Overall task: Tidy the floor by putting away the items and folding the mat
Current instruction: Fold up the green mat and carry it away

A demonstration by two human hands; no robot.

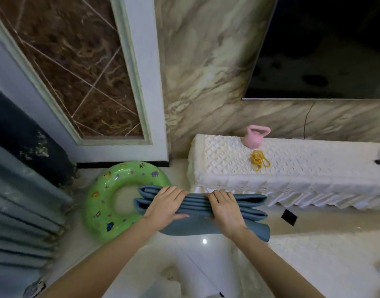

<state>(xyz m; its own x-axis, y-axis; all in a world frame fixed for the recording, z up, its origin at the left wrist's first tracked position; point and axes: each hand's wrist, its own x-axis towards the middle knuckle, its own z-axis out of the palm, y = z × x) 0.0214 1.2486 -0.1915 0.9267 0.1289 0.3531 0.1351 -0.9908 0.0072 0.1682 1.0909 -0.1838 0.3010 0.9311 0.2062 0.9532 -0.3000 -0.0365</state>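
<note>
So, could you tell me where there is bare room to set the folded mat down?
Free: the cabinet top right of the yellow cord, and the floor below the mat. Crowded: the swim ring fills the left corner.

text: none legible | labels: none | brands: none | numbers: none

Blue-grey mat [245,203] folded in layers, lying level above the floor, over green swim ring [103,201]

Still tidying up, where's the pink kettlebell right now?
In the head view, upper right: the pink kettlebell stands on the white-covered cabinet, beside yellow cord.
</note>
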